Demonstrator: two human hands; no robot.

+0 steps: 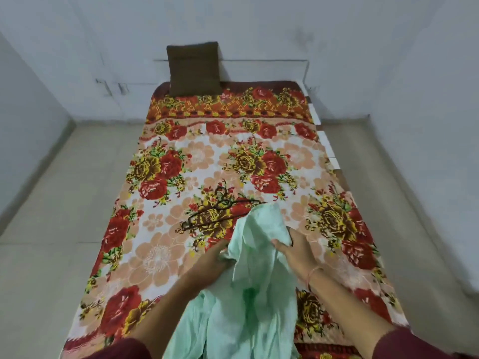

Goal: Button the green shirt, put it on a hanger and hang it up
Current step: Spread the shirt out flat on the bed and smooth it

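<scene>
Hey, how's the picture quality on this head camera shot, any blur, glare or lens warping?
Head view: the wide-angle lens bows the line where wall meets floor; light is soft and even, no glare; the frame is slightly soft, the green shirt, left hand and right hand blurriest; the dark hanger nearly vanishes into the floral bedspread.

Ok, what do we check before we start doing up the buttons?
1. Left hand grips the shirt: ok.
2. Right hand grips the shirt: ok.
3. Shirt spread flat on the bed: not ok, it is bunched up between the hands.
4. Buttons and holes found: cannot tell, none show.
5. Hanger close by: ok, it lies on the bed just past the shirt.
6. A place to hang it: cannot tell, no rail or hook in view.
</scene>
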